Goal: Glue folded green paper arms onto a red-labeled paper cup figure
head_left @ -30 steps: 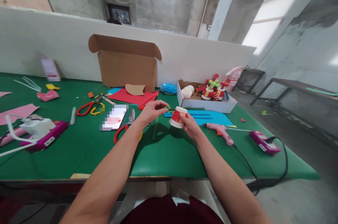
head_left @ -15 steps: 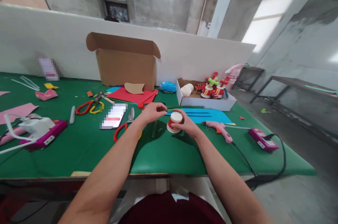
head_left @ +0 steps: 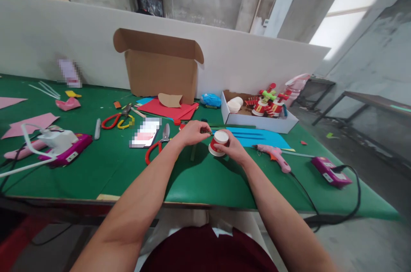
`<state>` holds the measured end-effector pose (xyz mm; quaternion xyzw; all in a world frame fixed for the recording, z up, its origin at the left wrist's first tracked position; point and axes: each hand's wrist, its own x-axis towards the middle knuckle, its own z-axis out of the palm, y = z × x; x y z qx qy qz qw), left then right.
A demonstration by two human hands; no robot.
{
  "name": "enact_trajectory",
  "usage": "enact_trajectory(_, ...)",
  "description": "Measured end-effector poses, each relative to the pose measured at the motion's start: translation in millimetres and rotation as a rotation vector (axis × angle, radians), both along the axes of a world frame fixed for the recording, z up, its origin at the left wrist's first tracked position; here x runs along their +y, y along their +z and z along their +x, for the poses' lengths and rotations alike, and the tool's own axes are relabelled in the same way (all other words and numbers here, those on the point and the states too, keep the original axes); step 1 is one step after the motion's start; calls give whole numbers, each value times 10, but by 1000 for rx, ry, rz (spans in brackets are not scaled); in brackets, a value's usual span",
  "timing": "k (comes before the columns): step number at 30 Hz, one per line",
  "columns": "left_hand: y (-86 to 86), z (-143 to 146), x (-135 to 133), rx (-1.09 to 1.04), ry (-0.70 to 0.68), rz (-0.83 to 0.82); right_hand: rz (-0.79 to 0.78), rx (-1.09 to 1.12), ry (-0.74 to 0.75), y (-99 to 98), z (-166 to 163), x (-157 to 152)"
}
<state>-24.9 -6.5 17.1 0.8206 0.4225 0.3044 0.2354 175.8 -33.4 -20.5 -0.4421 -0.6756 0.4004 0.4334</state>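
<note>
An upside-down red and white paper cup [head_left: 219,143] stands on the green table, tilted slightly. My right hand [head_left: 235,149] is wrapped round its right side, thumb across the front. Just left of the cup, my left hand [head_left: 194,132] pinches a small dark coil [head_left: 207,132], which its fingers partly hide. The coil's far end comes close to the cup; whether they touch I cannot tell. Behind the cup lies a blue sheet [head_left: 272,137] with darker blue strips on it. Red-handled scissors [head_left: 155,147] rest beside my left forearm.
A pink glue gun [head_left: 276,155] lies right of my right hand, its cord running to a purple power strip [head_left: 330,172]. A white box [head_left: 263,123] with cups and coiled figures stands behind. Further left are a phone [head_left: 146,132], more scissors [head_left: 118,119] and red paper [head_left: 163,109].
The camera has turned slightly left and down, so everything sits further right and higher in view. Both hands keep their holds on the coil and the cup, with little other movement.
</note>
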Motion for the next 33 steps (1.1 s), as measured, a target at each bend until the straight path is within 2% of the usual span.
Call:
enact_trajectory(14,8,17,-3,94,-11,53,-12,26,-6,-17,-16,8)
enact_trajectory(33,-31,33,15,98,-18,62,1,31,2,-6,-25,12)
